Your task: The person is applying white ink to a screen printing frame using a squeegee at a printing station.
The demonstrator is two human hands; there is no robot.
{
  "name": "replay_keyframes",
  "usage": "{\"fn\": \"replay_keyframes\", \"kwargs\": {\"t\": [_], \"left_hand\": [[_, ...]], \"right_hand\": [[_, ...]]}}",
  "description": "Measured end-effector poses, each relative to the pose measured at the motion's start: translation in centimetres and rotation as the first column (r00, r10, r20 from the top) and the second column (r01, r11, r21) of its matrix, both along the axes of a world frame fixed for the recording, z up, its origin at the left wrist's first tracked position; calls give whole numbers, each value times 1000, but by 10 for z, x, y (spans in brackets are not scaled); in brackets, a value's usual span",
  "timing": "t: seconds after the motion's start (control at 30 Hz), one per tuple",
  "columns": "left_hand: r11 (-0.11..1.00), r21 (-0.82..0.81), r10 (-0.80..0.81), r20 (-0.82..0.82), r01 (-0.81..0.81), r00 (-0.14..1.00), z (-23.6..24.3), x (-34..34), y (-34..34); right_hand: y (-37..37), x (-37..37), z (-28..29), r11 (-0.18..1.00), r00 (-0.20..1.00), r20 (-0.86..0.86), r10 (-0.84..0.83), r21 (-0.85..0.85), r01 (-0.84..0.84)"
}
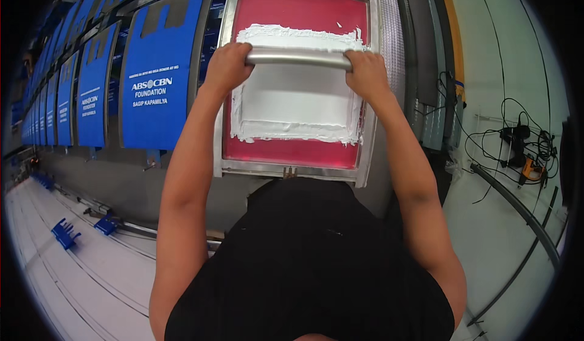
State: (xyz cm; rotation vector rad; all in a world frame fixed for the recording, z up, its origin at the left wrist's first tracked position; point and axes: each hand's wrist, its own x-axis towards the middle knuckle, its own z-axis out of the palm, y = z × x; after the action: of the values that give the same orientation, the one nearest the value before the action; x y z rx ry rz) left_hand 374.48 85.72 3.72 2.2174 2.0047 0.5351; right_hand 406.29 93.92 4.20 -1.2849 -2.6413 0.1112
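Note:
With both hands I grip a wide squeegee [298,57] that has a silver metal handle. My left hand [230,67] is closed round its left end, and my right hand [367,73] round its right end. Beneath them lies a printing screen, its metal frame [255,169] enclosing a red mesh [286,153]. A rectangle of white ink [292,97] covers the middle of the mesh, with thick ridges along its edges. The squeegee lies across the upper part of this ink. Its blade is hidden under the handle.
Left of the screen, a row of blue printed fabric pieces [159,43] lies on flat boards. Blue brackets [64,234] sit along rails at lower left. To the right are tangled black cables [514,137], an orange-and-black tool [532,170] and a dark curved hose [517,204].

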Motion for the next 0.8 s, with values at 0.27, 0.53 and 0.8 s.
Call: {"fn": "replay_keyframes", "kwargs": {"t": [0.27,0.53,0.8], "left_hand": [[998,55,-43,-19,44,999,-36,28,-69],[989,-135,-56,40,61,998,-2,46,-179],[942,-336,-6,32,16,999,-10,52,-172]], "right_hand": [[-70,9,-45,996,985,171,-21,-87,36],[-183,34,15,971,999,27,-29,-235,35],[-164,22,6,873,949,315,-27,-456,176]]}}
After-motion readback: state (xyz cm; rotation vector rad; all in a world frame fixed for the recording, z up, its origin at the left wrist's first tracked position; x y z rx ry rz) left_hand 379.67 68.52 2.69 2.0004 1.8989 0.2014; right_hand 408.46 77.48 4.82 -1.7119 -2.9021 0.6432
